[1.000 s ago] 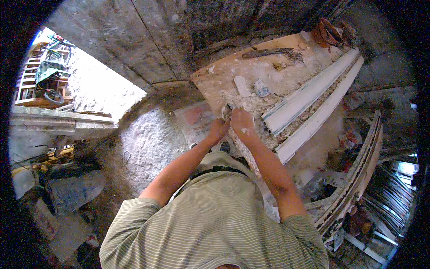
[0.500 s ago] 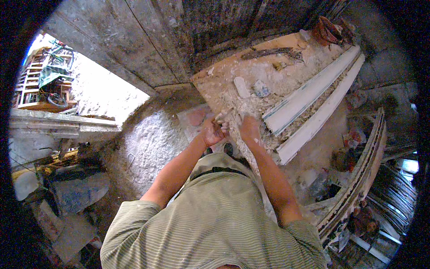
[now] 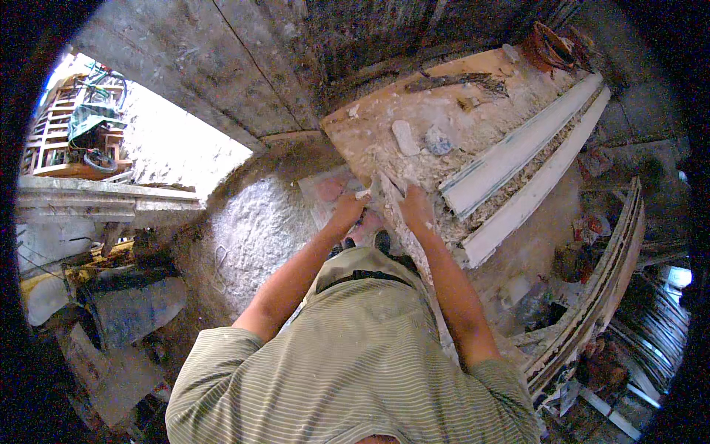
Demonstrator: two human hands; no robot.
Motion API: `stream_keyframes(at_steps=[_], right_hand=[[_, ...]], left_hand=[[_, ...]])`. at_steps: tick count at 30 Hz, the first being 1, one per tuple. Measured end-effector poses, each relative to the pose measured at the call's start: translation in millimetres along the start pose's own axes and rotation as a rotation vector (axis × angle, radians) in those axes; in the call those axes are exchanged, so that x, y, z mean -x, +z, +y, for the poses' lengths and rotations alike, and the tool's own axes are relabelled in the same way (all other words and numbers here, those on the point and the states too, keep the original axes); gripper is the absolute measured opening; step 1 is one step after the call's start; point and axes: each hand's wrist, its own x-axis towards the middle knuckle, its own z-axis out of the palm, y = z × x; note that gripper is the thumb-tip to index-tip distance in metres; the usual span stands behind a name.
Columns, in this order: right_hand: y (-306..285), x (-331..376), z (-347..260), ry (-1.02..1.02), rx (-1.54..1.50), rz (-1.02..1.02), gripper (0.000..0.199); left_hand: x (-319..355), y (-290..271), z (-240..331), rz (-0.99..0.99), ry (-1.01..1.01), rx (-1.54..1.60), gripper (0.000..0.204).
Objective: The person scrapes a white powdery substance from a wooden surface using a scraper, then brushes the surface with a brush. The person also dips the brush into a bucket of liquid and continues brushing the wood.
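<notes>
My left hand (image 3: 347, 212) is closed in front of my waist, near the left edge of the plaster-smeared table (image 3: 510, 144). A small pale bit shows at its fingertips, too blurred to name. My right hand (image 3: 416, 208) is closed at the table's near edge, with a thin pale sliver by its fingers; what it grips is hidden. Two long white mouldings (image 3: 503, 170) lie on the table to the right of this hand. Beyond my hands are a pale oblong piece (image 3: 404, 138) and a small whitish round piece (image 3: 437, 140).
White powder (image 3: 255, 222) covers the floor on the left. Fibrous dark strands (image 3: 458, 83) and a reddish-brown container (image 3: 546, 48) are at the table's far end. A long curved moulding (image 3: 610, 263) stands at the right. Outside the opening is a bicycle (image 3: 100, 159).
My left hand has turned from fingers curled upward to a closed grip. The right hand, smeared before, is now closed near the same spot. The whole view has shifted slightly.
</notes>
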Motion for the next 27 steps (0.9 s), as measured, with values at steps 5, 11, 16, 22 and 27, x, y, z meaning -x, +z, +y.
stream_keyframes(at_steps=[5,11,16,22,27], right_hand=[[-52.5,36.0,-42.9,-0.068,0.19,-0.359,0.028],[-62.0,25.7,-60.5,-0.14,0.131,-0.297,0.02],[-45.0,19.8,-49.8,-0.169,0.178,-0.162,0.015],[-24.2,14.5,-32.9,-0.254,0.217,-0.224,0.013],[-34.3,10.2,-37.4,-0.167,0.162,-0.178,0.031]], left_hand=[[0.4,14.4,-6.3,-0.073,-0.015,0.104,0.049],[4.8,23.6,12.0,0.046,0.301,-0.049,0.048],[9.8,25.9,18.4,0.107,0.257,-0.044,0.043],[2.4,23.4,12.8,0.032,0.165,-0.107,0.043],[5.7,21.6,19.7,-0.048,0.062,-0.175,0.047]])
